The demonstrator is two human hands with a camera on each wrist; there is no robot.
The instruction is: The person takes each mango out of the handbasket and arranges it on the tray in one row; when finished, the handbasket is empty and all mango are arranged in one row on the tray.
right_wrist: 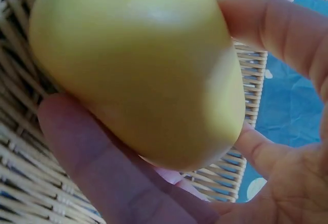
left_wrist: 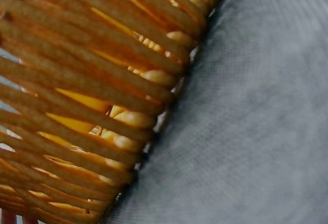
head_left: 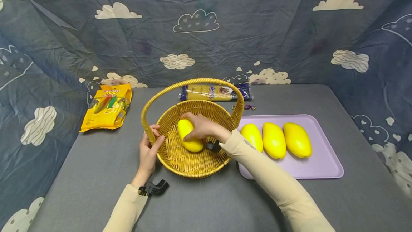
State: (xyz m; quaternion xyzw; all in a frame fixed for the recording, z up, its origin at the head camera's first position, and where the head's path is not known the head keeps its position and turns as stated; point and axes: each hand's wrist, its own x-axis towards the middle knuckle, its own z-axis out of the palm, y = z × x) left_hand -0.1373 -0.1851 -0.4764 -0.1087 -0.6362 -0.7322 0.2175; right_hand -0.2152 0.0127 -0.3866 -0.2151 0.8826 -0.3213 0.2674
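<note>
My right hand (head_left: 204, 127) reaches inside a round yellow wicker basket (head_left: 190, 164) and grips a yellow mango (head_left: 193, 146) low over its woven bottom. In the right wrist view, thumb and fingers curl round the sides of the mango (right_wrist: 143, 80). At the basket's left side, my left hand (head_left: 148, 157) holds the rim by the foot of the tall arched handle, thumb on the inner side. The left wrist view is filled by the basket's woven wall (left_wrist: 77, 75) beside the grey tabletop, with hardly any of the hand showing.
Right of the basket lies a lilac tray (head_left: 325, 156) bearing three mangoes (head_left: 274, 140), partly behind my right forearm. A yellow snack bag (head_left: 106, 108) is at the back left. Behind the basket are a pasta packet (head_left: 209, 92) and a small purple-wrapped candy (head_left: 246, 107).
</note>
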